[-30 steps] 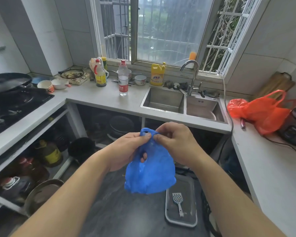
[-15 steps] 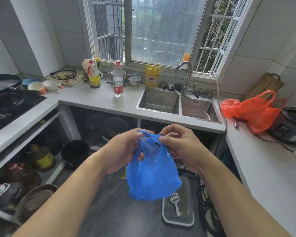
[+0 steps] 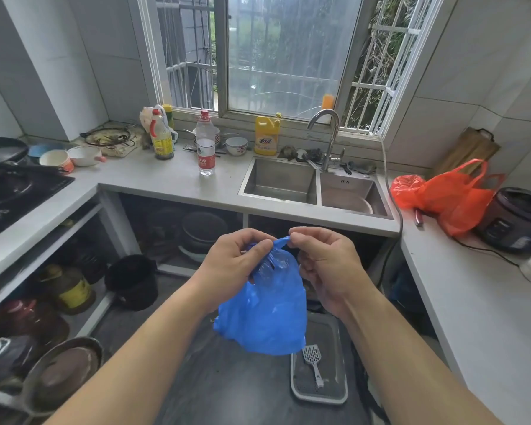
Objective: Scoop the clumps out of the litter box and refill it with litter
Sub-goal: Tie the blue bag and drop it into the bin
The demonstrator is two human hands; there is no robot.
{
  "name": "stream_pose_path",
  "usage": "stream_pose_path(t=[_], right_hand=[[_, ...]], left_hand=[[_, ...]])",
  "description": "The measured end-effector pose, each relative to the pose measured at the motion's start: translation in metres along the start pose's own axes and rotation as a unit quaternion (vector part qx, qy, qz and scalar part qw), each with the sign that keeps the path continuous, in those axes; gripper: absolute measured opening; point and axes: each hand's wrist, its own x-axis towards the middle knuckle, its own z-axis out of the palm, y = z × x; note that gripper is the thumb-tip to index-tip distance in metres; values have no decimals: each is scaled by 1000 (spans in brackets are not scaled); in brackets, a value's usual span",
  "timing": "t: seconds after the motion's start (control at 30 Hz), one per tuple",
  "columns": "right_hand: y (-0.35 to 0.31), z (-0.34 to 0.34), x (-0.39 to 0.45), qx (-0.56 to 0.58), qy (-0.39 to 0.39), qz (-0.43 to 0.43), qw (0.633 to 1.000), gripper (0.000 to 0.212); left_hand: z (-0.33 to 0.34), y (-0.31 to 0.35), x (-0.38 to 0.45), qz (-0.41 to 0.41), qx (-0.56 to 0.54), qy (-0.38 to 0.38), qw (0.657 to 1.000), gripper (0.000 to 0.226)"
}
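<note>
Both hands are raised in front of the counter edge, holding a blue plastic bag (image 3: 267, 314). The left hand (image 3: 233, 268) has its fingers curled together, thumb clamped on the bunched bag top. The right hand (image 3: 325, 265) pinches the bag's handle tip between thumb and forefinger; its other fingers are loosely curled, apart from the plastic. The bag body hangs below both sets of fingertips. Well below the fingers, on the dark floor, lies the litter box (image 3: 337, 357), a grey tray. A white slotted scoop (image 3: 314, 361) rests inside it, just under the bag's lower right corner.
</note>
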Motion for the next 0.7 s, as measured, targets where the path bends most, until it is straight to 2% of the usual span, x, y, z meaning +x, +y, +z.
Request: stream_pose_path(t=[0.13, 0.27, 0.37, 0.47, 0.6, 0.63, 0.7], right_hand=[[0, 5, -8, -53, -27, 19, 998, 27], [-1, 7, -13, -87, -53, 71, 992, 10], [2, 7, -14, -175, -39, 9, 984, 6], [4, 9, -17, -221, -51, -66, 972, 11], [9, 14, -24, -230, -172, -38, 957, 13], [12, 16, -24, -252, -178, -38, 951, 12], [21, 19, -22, -318, -138, -60, 936, 10]], left_hand=[[1, 0, 3, 15, 9, 39, 999, 4], [0, 3, 8, 36, -2, 62, 997, 8], [-3, 5, 12, 28, -26, 83, 996, 17], [-5, 3, 16, 16, 50, 101, 994, 25], [0, 4, 17, 22, 104, 111, 988, 33], [2, 6, 17, 22, 105, 107, 989, 36], [4, 9, 17, 13, 89, 104, 990, 38]])
